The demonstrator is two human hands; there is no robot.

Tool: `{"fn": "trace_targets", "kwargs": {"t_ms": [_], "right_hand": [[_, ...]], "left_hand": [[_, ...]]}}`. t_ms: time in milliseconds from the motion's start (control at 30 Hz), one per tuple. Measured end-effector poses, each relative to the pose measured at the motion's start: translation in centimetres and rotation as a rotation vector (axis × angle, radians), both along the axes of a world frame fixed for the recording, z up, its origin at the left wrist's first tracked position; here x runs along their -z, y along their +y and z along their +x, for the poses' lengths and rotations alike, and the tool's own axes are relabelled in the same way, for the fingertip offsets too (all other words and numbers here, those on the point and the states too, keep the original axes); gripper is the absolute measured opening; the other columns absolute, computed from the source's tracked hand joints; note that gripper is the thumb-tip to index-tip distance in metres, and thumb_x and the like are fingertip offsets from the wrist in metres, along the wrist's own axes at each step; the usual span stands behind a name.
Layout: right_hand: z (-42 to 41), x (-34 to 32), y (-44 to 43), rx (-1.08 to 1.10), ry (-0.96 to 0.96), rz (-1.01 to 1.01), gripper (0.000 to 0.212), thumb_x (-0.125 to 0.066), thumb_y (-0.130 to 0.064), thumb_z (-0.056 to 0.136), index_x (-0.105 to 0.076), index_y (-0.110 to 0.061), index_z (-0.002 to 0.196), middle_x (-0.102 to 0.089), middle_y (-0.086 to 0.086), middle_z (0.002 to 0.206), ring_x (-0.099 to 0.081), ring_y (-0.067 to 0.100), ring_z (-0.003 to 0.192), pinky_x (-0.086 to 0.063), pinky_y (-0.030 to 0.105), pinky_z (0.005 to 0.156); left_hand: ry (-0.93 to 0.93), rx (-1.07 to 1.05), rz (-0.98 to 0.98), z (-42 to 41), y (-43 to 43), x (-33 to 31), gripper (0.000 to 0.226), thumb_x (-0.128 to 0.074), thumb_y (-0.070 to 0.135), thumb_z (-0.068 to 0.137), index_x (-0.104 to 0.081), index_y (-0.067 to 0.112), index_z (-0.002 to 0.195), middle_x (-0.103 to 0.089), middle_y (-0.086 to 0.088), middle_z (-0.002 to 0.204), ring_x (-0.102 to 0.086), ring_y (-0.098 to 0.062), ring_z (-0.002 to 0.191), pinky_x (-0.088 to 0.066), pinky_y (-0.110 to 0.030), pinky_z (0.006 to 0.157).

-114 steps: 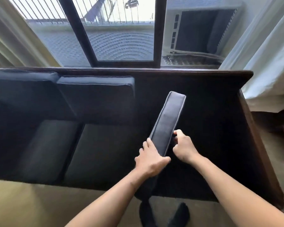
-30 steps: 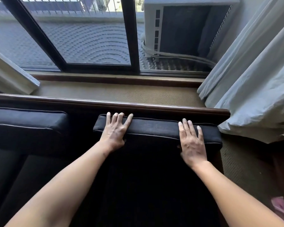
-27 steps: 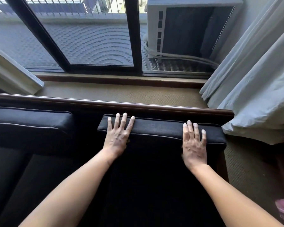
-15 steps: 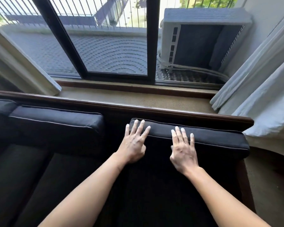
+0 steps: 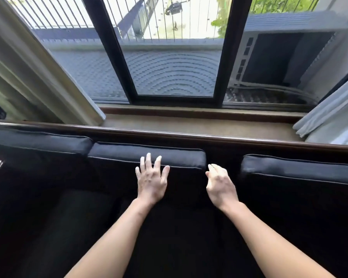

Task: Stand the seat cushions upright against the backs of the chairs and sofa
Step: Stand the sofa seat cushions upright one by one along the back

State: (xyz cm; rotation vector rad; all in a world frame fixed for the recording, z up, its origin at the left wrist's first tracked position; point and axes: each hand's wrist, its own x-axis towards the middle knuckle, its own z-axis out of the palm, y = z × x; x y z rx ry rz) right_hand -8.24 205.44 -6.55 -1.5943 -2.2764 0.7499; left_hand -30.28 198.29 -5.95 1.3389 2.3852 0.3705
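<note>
Here, three dark seat cushions stand on edge along the sofa back rail (image 5: 189,135): the left cushion (image 5: 38,141) at the frame's left, the middle cushion (image 5: 149,155) at centre, the right cushion (image 5: 299,167) at right, with a gap between the middle and right ones. My left hand (image 5: 151,178) lies flat with fingers spread wide on the middle cushion's upper front edge, gripping nothing. My right hand (image 5: 220,185) hovers just beside that cushion's right corner, fingers loosely curled and holding nothing; whether it touches the fabric I cannot tell. In my judgement, the chief risk is the middle cushion tipping forward onto the seat base (image 5: 169,227) if my palm lifts before it leans securely on the rail; a sideways push could also slide it into the gap. No containers appear in the frame; the seat wells below the cushions are too dark to inspect.
</note>
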Motion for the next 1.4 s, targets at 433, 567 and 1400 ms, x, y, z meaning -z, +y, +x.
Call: {"fn": "trace_targets", "kwargs": {"t_ms": [433,567,1400], "right_hand": [[-6.8,3.4,-1.0,0.467,0.108,0.02,0.062,-0.045,0.011,0.089,-0.046,-0.005,0.149,-0.073,0.023,0.112,-0.069,0.043,0.101,-0.054,0.042,0.084],[-7.0,4.7,-0.8,0.704,0.257,0.044,0.006,-0.062,-0.005,0.093,-0.065,-0.008,0.098,-0.071,0.022,0.079,-0.067,0.043,0.076,-0.041,0.035,0.064],[-2.4,3.2,-0.2,0.701,0.124,0.011,0.035,-0.042,-0.005,0.101,-0.054,-0.006,0.134,-0.064,0.033,0.116,-0.062,0.049,0.103,-0.042,0.04,0.074]], "left_hand": [[-0.274,-0.537,0.033,-17.3,-1.1,3.1,0.136,-0.07,0.078,0.084,0.009,0.009,0.169,0.03,-0.027,0.171,0.012,-0.045,0.163,-0.003,-0.051,0.133],[-0.343,-0.616,0.128,-19.3,-1.1,3.6,0.149,-0.085,0.076,0.07,0.004,0.011,0.17,0.009,-0.027,0.173,-0.005,-0.044,0.163,-0.019,-0.047,0.132],[-0.229,-0.366,0.107,-17.2,-1.7,3.6,0.129,-0.08,0.072,0.08,-0.011,0.003,0.164,-0.023,-0.019,0.152,-0.032,-0.039,0.146,-0.037,-0.047,0.12]]}}
